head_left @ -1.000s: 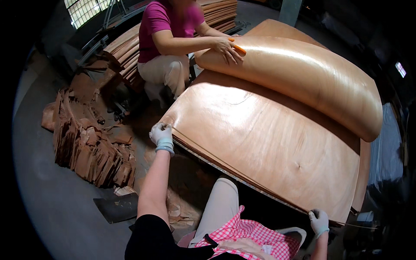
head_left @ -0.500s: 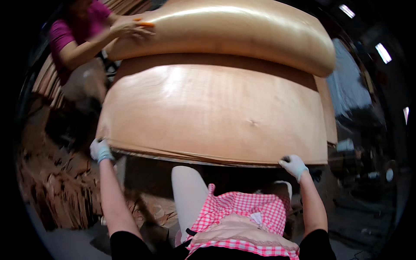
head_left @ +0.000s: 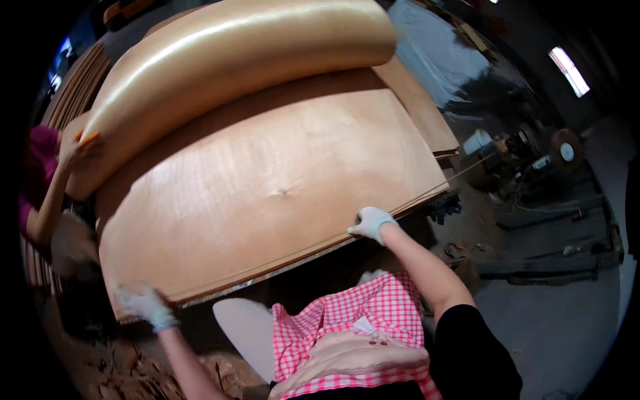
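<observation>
A broad, thin wood veneer sheet (head_left: 267, 193) lies on top of a stack in front of me, with a small knot in its middle. My right hand (head_left: 375, 224), in a white glove, is closed on the near edge of this sheet, right of its middle. At the near left corner, my left hand (head_left: 145, 307) rests on the sheet in a matching glove, fingers spread and slightly blurred. Beyond, a large curled-over veneer sheet (head_left: 247, 60) bulges across the far side of the stack.
At the far left, a person in a purple top has a hand (head_left: 83, 147) with an orange object at the curled sheet. Plastic sheeting (head_left: 440, 57) covers something at the far right. Machinery with a round disc (head_left: 567, 152) stands right. Wood scraps (head_left: 133, 370) litter the lower left.
My view has swung right, so the stack sits slanted. My left hand has loosened from the corner and spread its fingers. My right hand has shifted along the edge toward the middle.
</observation>
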Demonstrator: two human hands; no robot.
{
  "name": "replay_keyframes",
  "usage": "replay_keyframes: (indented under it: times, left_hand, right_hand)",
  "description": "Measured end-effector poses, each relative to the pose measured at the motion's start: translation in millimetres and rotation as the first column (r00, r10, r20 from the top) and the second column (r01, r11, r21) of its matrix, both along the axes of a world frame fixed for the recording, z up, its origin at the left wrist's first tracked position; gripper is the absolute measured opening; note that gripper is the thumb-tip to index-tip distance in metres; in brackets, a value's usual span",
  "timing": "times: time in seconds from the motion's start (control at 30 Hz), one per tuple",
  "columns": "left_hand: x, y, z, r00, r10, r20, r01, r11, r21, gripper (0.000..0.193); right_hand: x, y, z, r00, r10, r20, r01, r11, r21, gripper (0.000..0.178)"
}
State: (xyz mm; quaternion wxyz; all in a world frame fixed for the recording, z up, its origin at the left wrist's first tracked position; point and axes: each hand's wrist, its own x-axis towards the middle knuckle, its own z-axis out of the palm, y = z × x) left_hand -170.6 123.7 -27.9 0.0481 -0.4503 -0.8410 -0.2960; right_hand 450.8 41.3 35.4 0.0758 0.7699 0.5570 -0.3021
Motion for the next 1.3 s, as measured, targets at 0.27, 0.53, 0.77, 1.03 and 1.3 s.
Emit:
replay_keyframes:
  times: [0.27,0.53,0.77,1.03,1.3]
  left_hand:
    - [437,-64,44,0.443,-0.892,0.086,0.881,0.416,-0.224,0.094]
    - [452,-59,32,0.526,-0.826,0.202,0.834,0.453,-0.317,0.108]
    - [448,-59,32,0.533,-0.827,0.178,0.819,0.451,-0.356,0.108]
    - [452,-61,32,0.524,-0.835,0.17,0.826,0.449,-0.34,0.104]
    - [451,-76,45,0.465,-0.846,0.261,0.878,0.478,-0.014,0.044]
  right_hand:
    - [2,-10,4,0.998,-0.066,-0.001,0.066,0.998,0.017,0.043]
    - [147,-43,10,0.986,-0.146,-0.083,0.148,0.989,0.016,0.035]
    - [332,-76,30,0.935,-0.289,0.206,0.281,0.957,0.068,0.031]
    - [362,-96,-28,0.63,-0.764,0.14,0.755,0.645,0.121,0.036]
    - [196,-139,-37,0.741,-0.543,-0.394,0.637,0.385,0.668,0.029]
